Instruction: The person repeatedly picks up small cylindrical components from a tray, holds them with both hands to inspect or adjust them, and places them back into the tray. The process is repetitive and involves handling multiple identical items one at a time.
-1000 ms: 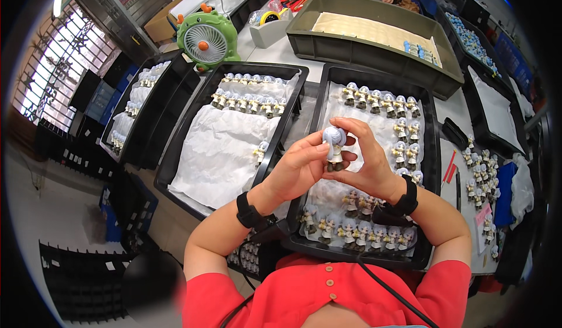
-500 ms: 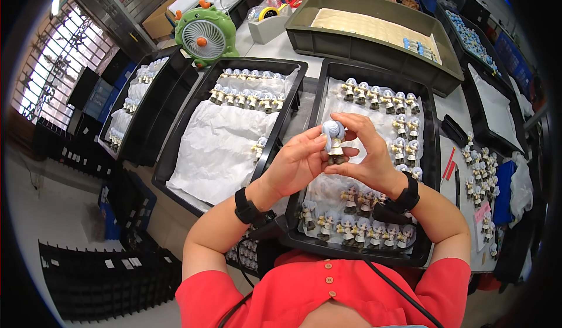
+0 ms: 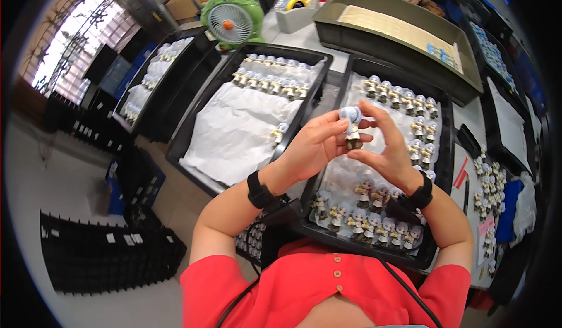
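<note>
Little is shifting between the earlier frames and this one: I am watching both hands staying raised over the right-hand tray [image 3: 440, 102], and the figurine [image 3: 352, 126] is sitting a touch more upright between them than a second ago, its pale round head turned up and toward me. I am reading that as close inspection or fiddling going on at the toy's body rather than a pick or a put-down, since nothing in the trays appears to be changing.

Working down from the big things: the counter [image 3: 304, 35] is carrying several black trays side by side. The middle tray [image 3: 199, 146] is holding a crumpled white sheet with one row of figurines along its far edge and a single one near its right wall. The right-hand tray is holding rows at the far end, down the right side and along the near edge. A green fan [image 3: 232, 19] is standing beyond them.

The left hand [image 3: 313, 149] is closing on the figurine, thumb and forefinger pinching it at head and shoulder height. The right hand [image 3: 389, 152] is cupping from the other side, fingers [image 3: 383, 120] spread and curved behind the toy, thumb reaching in at its base; it is touching, but I cannot tell how firmly it is gripping. The figurine is being held in the air above the tray, clear of the rows below.
</note>
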`<action>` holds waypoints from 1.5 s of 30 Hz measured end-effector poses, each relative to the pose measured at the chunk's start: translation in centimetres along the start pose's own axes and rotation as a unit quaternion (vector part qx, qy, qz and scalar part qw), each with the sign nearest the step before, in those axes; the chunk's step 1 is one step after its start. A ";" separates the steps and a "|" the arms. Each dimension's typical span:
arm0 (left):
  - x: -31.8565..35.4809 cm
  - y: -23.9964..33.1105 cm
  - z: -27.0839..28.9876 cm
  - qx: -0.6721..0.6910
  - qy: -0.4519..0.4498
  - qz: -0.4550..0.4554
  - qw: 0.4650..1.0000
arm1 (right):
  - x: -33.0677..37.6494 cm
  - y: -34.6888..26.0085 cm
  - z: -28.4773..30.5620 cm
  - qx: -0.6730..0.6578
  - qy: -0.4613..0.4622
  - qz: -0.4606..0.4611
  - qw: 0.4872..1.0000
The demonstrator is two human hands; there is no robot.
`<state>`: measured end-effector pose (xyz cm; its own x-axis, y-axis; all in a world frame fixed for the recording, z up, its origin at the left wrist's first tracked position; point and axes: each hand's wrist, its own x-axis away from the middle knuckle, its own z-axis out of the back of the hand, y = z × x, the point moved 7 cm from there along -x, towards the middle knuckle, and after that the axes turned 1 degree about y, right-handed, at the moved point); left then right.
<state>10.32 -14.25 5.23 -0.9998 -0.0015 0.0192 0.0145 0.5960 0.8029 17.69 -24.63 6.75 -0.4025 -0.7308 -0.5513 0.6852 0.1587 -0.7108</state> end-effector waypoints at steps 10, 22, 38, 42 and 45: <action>5.1 12.7 8.6 -0.517 0.210 0.025 0.829 | -0.7 -0.5 0.3 0.015 -0.012 -0.030 0.999; 4.5 6.5 18.7 -0.721 0.269 0.096 0.631 | -0.5 1.0 -0.2 0.005 -0.046 -0.043 0.998; 5.7 6.2 19.4 -0.680 0.264 0.088 0.678 | -0.6 1.2 -0.3 0.003 -0.053 -0.049 0.997; 5.7 5.9 19.6 -0.647 0.274 0.120 0.701 | -0.4 1.5 -0.3 0.005 -0.060 -0.051 0.997; 5.6 5.7 19.6 -0.611 0.272 0.133 0.732 | -0.2 1.7 -0.4 0.003 -0.067 -0.057 0.996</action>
<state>4.59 4.88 -1.79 -0.8113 -0.5336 0.2390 0.5403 -0.5281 0.6551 18.70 -23.93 5.46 -0.3941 -0.8260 -0.4029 0.6436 0.0649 -0.7626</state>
